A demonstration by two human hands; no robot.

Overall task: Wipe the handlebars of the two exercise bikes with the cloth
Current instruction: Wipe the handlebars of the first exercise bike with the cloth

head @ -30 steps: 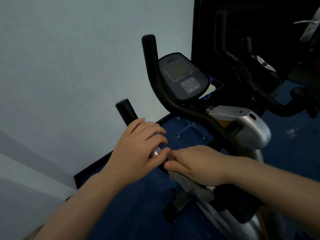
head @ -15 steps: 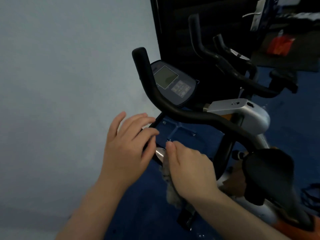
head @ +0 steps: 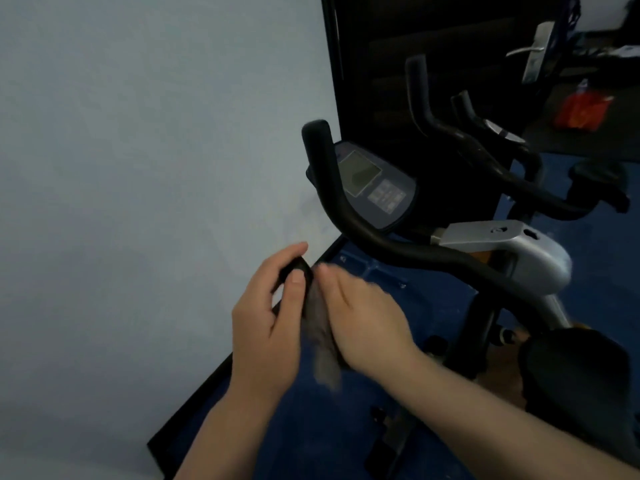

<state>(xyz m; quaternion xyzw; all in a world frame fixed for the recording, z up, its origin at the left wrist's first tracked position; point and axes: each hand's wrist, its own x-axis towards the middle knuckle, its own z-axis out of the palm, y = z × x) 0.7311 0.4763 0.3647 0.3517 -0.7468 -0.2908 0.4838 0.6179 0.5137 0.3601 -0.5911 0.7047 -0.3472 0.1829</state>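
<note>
Head view is pretty blurry around the hands, so details are mushy. The near grip (head: 294, 271) of the closest bike's handlebar (head: 367, 233) is mostly buried: only its black end pokes out between the left hand's (head: 266, 327) fingers (head: 287, 258) and thumb, which curl around it. Right beside that, the right hand (head: 363, 320) has a grey cloth (head: 320, 337) against the grip, fingers laid over it, but the blur means I can't tell if they're pinching it or just pressing flat. The cloth looks fuzzy and dangles down below both hands in a smeared streak.

The rest of the black handlebar sweeps up and away from the fingers, ending in an upright tip next to the console (head: 374, 188) with its small screen and buttons. A silver frame piece (head: 502, 251) sits to the right of that. The black seat (head: 575, 368) is cut off at the right edge, below the right forearm. Farther off, well beyond the fingers, the second bike's handlebar (head: 450, 133) stands dark against a dark door (head: 433, 46), hard to separate out. Blue floor (head: 346, 427) underneath, pale wall (head: 138, 168) to the left.
</note>
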